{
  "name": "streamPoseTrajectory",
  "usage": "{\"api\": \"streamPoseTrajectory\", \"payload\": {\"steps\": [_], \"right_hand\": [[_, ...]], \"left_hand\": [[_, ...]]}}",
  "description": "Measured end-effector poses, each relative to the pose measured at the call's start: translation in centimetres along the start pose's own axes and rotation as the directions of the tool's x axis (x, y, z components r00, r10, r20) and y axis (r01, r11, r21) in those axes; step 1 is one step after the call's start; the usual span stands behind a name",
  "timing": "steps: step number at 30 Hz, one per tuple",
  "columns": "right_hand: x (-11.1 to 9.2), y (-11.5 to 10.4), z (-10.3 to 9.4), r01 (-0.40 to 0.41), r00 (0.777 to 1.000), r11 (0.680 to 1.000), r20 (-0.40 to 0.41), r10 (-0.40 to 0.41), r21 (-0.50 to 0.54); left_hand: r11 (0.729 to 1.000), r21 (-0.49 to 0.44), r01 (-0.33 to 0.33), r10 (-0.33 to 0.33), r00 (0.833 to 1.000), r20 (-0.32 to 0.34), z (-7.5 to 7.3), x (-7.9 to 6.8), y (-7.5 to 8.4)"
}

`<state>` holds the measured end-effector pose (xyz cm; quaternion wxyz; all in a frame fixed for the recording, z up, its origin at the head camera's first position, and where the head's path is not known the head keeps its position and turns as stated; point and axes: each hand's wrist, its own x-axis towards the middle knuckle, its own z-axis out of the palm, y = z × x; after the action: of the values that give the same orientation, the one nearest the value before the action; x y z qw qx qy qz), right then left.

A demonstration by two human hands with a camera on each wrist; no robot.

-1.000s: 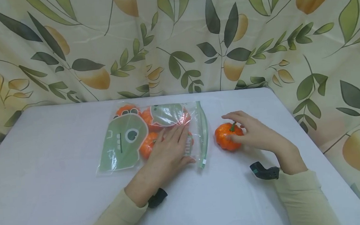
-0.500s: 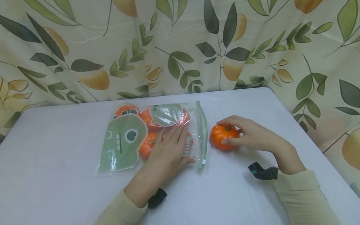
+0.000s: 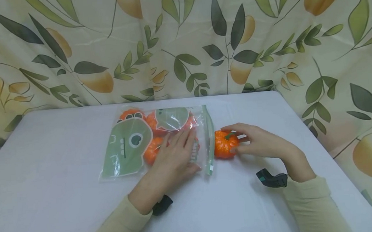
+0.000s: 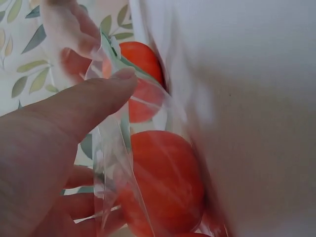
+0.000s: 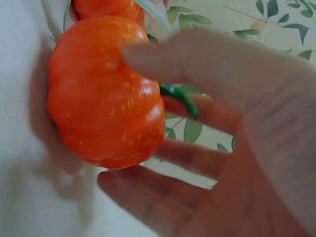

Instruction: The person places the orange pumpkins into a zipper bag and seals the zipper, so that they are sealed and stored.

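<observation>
In the head view a clear zip bag (image 3: 121, 164) with green cartoon prints lies on the table, several orange pumpkins (image 3: 153, 150) inside. My left hand (image 3: 173, 152) rests flat across its middle, fingers straight; in the left wrist view the thumb (image 4: 106, 101) lies over the clear film near the green zip strip. At the bag's zip edge, on the right, my right hand (image 3: 261, 139) holds a small orange pumpkin (image 3: 225, 145) with a green stem. The right wrist view shows its thumb (image 5: 153, 59) on the pumpkin and its fingers around the far side.
A white cloth covers the table (image 3: 47, 156). Behind it hangs a curtain (image 3: 182, 59) printed with leaves and fruit. Dark wrist cameras (image 3: 272, 178) sit by both cuffs.
My right hand has closed in on the loose pumpkin and slid it left up to the bag's zip edge. The left hand has stayed on the bag, its thumb shifting slightly.
</observation>
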<state>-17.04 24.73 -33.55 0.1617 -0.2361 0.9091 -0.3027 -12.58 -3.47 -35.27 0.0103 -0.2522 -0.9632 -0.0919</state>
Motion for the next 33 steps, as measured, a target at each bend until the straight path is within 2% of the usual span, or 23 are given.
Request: {"api": "streamPoseTrajectory", "payload": {"steps": [11,17,27,33], "right_hand": [[0.5,-0.4,0.4,-0.040,0.999,0.999,-0.028,0.040,0.006],[0.5,-0.6,0.4,-0.004,0.998,1.000,-0.060,0.005,0.026],[1.3,-1.1,1.4,0.052,0.994,0.998,-0.096,-0.048,0.040],[1.4,-0.6,1.7,0.050,0.997,0.997,-0.056,-0.047,0.066]], "left_hand": [[0.999,0.048,-0.004,0.004,1.000,0.000,-0.1,0.1,0.1],[1.000,0.029,-0.006,0.005,1.000,0.022,-0.2,0.0,0.1],[1.000,0.011,-0.005,0.005,1.000,0.009,0.0,0.1,0.3],[0.999,0.034,-0.003,0.003,1.000,0.004,0.1,0.2,0.5]]}}
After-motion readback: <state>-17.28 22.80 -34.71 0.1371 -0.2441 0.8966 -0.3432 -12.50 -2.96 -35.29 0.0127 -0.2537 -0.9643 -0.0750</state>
